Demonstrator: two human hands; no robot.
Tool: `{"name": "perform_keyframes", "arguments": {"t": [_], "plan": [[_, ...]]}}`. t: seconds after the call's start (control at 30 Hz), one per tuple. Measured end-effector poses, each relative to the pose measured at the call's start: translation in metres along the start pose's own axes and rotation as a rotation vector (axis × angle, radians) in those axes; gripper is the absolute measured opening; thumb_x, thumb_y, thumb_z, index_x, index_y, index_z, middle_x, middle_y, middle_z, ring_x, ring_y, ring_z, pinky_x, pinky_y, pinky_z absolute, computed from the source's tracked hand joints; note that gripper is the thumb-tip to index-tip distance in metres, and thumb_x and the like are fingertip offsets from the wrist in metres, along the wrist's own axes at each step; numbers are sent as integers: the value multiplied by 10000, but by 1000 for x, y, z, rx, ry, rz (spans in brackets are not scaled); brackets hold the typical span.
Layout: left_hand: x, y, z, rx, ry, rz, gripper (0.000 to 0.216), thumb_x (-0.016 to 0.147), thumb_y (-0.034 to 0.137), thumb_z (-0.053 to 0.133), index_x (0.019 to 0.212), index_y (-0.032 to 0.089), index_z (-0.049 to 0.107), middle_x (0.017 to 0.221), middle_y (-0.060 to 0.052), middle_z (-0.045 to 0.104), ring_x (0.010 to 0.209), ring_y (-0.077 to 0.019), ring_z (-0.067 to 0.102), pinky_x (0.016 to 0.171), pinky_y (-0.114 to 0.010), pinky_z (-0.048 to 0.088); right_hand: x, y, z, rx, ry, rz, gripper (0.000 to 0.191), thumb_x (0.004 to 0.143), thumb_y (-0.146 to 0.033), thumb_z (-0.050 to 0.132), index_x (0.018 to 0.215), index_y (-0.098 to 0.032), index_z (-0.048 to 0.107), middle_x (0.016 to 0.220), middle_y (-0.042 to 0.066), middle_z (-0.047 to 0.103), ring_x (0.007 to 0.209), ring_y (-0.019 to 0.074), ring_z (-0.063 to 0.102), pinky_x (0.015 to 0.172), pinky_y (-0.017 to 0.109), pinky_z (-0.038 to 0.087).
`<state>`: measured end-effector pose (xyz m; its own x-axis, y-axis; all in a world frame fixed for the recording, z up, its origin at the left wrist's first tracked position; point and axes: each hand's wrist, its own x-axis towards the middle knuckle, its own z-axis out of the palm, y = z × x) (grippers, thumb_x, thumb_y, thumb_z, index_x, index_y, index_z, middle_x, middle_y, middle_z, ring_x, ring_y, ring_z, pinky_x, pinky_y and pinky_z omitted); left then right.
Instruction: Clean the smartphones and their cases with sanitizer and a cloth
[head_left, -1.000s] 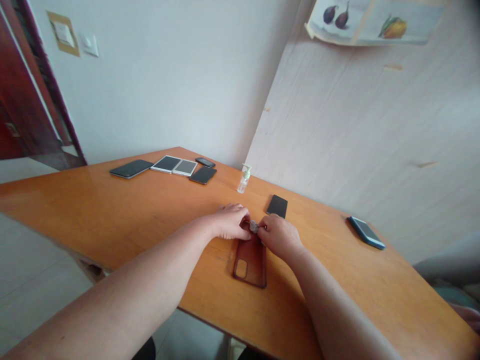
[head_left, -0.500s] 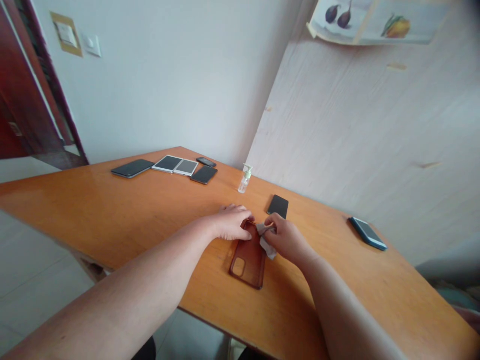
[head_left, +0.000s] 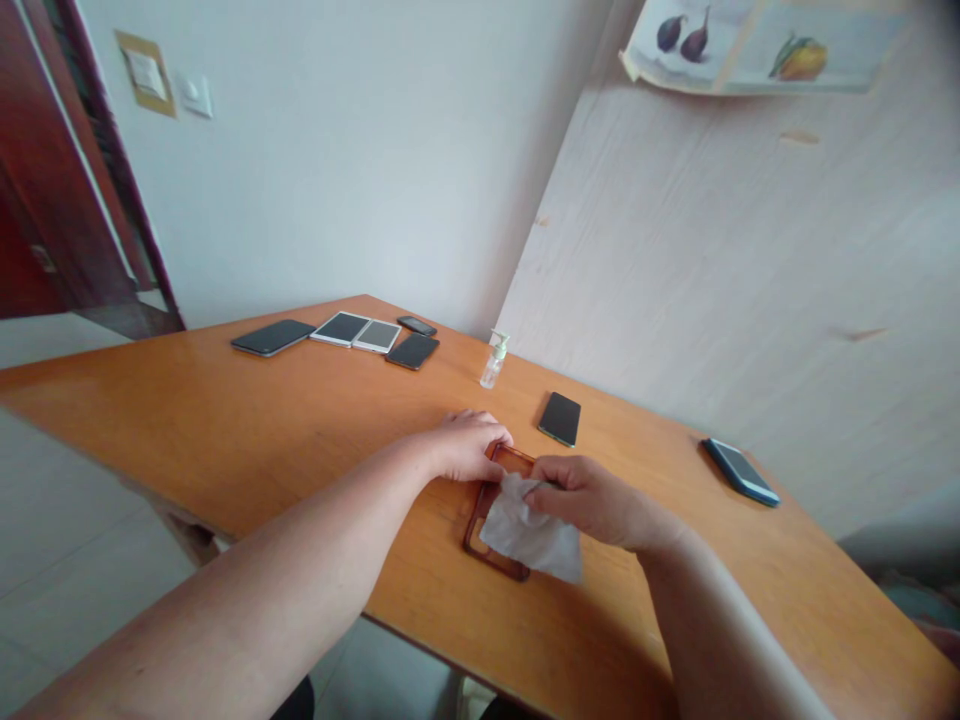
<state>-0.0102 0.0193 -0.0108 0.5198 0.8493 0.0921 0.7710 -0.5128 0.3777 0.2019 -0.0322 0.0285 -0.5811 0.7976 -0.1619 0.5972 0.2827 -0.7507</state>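
Five devices [head_left: 377, 336] lie at the far corner of the surface [head_left: 262, 420]. A pump bottle [head_left: 493, 360], a black phone [head_left: 560, 418] and a blue phone [head_left: 741, 472] lie beyond your hands, none in the way. The white wipe [head_left: 532, 535] hides much of the brown phone case [head_left: 480, 540], which lies flat before you. Your left hand [head_left: 469, 447] lies palm down, its fingers holding the case's far corner. Your right hand [head_left: 592, 497] has its fingers pinched on the wipe above the case.

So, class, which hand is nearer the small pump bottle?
Left. The left hand holds the far end of the brown case, just short of the pump bottle; the right hand, holding a white wipe, lies nearer the person and further right.
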Motion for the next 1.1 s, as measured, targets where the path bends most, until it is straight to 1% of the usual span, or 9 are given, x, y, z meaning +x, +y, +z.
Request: {"name": "perform_keyframes", "arguments": {"t": [0.13, 0.2, 0.43, 0.5, 0.63, 0.73, 0.83, 0.93, 1.1], "plan": [[-1, 2, -1, 9, 3, 1, 453, 709, 495, 657, 1129, 332, 613, 1167, -13, 598, 1140, -269, 522, 936, -367, 410, 24, 28, 4, -35, 418, 50, 122, 786, -311, 568, 782, -190, 553, 647, -36, 545, 586, 120, 493, 506, 217, 348], [-1, 2, -2, 18, -1, -1, 471, 712, 497, 651, 1151, 331, 608, 1174, -19, 598, 1147, -278, 520, 941, -378, 408, 30, 36, 5, -88, 478, -7, 103, 770, -232, 541, 845, -184, 593, 711, -17, 594, 649, 138, 539, 557, 229, 391], [-1, 3, -2, 17, -2, -2, 461, 716, 519, 650, 1140, 341, 613, 1192, -11, 592, 1161, -280, 508, 946, -381, 401, 11, 22, -5, -281, 174, -172, 365, 740, -205, 629, 1096, -247, 695, 1025, 33, 663, 920, 208, 602, 774, 292, 451], [-1, 3, -1, 6, -2, -9, 466, 704, 536, 661, 1127, 344, 619, 1196, -7, 590, 1171, -282, 501, 962, -384, 392, 9, 20, -6, -318, 124, -156, 313, 747, -217, 646, 1050, -252, 714, 988, 25, 665, 900, 203, 602, 764, 287, 442], [0, 1, 0, 3, 3, -15, 495, 702, 553, 662, 1149, 350, 606, 1232, -10, 578, 1195, -285, 485, 983, -396, 377, 17, 25, 1, -329, 246, -69, 139, 818, -223, 559, 778, -194, 689, 737, 6, 634, 707, 159, 573, 634, 254, 395], [0, 1, 1, 1, 2, -6, 530, 719, 619, 625, 1164, 333, 601, 1240, -28, 575, 1194, -290, 485, 981, -401, 377, 27, 30, 8, -366, 365, -52, 147, 836, -218, 533, 853, -192, 676, 789, 16, 654, 743, 157, 581, 656, 251, 389], [-1, 1, 0, -3, -4, -8, 551, 725, 642, 611, 1177, 327, 594, 1265, -35, 560, 1211, -292, 472, 985, -399, 373, 28, 27, 11, -513, 362, -58, 144, 804, -187, 555, 874, -198, 680, 867, 37, 654, 800, 165, 579, 693, 255, 380], [-1, 1, -1, 4, -19, -17, 509, 728, 585, 641, 1174, 344, 588, 1289, -21, 548, 1235, -291, 451, 1003, -412, 356, 17, 13, 13, -547, 235, -67, 142, 772, -147, 553, 806, -209, 676, 834, 24, 653, 760, 159, 567, 666, 252, 365], [0, 0, 0, -2, -20, -14, 502, 727, 555, 660, 1179, 352, 580, 1312, -14, 539, 1246, -290, 441, 1012, -426, 347, -6, -13, 23, -365, -141, -125, 151, 757, -137, 543, 760, -237, 656, 723, -31, 659, 647, 136, 546, 576, 237, 348]]}}
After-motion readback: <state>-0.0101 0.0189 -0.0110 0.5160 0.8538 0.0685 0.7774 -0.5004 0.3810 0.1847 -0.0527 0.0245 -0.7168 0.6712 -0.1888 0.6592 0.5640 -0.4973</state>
